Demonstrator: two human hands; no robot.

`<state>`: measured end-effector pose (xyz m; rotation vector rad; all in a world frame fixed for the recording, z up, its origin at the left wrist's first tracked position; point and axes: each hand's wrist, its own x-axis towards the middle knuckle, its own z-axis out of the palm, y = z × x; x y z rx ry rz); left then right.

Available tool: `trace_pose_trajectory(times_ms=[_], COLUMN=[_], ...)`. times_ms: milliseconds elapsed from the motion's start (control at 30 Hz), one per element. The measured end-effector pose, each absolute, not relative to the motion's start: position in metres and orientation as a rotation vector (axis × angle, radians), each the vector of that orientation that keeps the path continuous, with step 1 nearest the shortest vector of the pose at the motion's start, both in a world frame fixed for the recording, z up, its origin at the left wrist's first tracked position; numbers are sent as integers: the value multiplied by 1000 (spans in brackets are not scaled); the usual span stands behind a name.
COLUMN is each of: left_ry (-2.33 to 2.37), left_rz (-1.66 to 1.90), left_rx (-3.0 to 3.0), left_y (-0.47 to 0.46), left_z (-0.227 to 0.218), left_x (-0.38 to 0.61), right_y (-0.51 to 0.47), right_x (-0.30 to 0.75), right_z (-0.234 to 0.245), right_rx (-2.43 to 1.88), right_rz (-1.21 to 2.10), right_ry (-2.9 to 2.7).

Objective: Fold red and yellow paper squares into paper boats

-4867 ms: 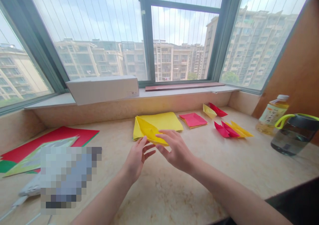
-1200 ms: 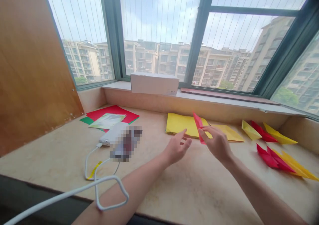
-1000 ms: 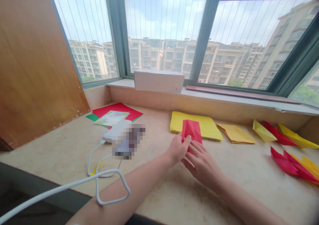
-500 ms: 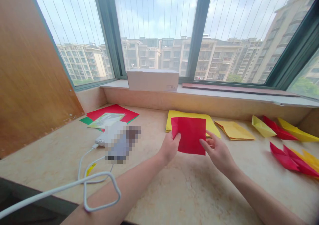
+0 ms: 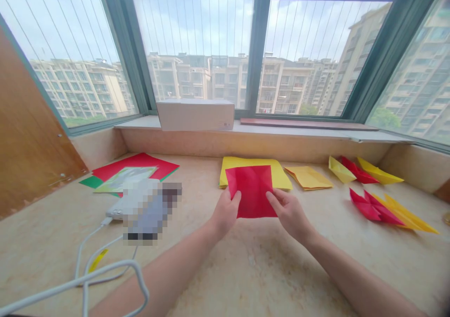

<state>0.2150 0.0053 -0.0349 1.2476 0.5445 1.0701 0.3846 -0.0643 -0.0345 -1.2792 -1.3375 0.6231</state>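
Note:
A red square of paper (image 5: pixel 251 193) is held up between my two hands, above the stone counter. My left hand (image 5: pixel 225 209) pinches its left edge, thumb in front and the other fingers hidden behind. On the opposite edge, my right hand (image 5: pixel 288 209) grips it the same way. Behind the red paper lies a stack of yellow paper (image 5: pixel 281 179), partly covered by it. To the right of that stack rests a folded orange-yellow paper (image 5: pixel 309 177).
Folded yellow and red paper boats (image 5: pixel 363 172) stand at the back right, with red and yellow folded shapes (image 5: pixel 376 207) nearer. Left are red sheets (image 5: pixel 151 167), a blurred-out device (image 5: pixel 147 214) and a white cable (image 5: pixel 105 265). A white box (image 5: pixel 195 115) sits on the sill.
My right hand has closed its thumb onto the front of the red paper's right edge. The view has swung right, shifting everything leftward.

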Motion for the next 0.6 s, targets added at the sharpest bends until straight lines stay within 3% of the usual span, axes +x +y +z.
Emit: trace_pose_trajectory(times_ms=[600], left_ry=[440], left_rz=[968], left_rx=[1253], left_y=[0], left_z=[-24], left_x=[209], right_y=[-63], right_x=[385], right_z=[-27], right_rx=[-1124], right_rz=[780], right_ry=[-990])
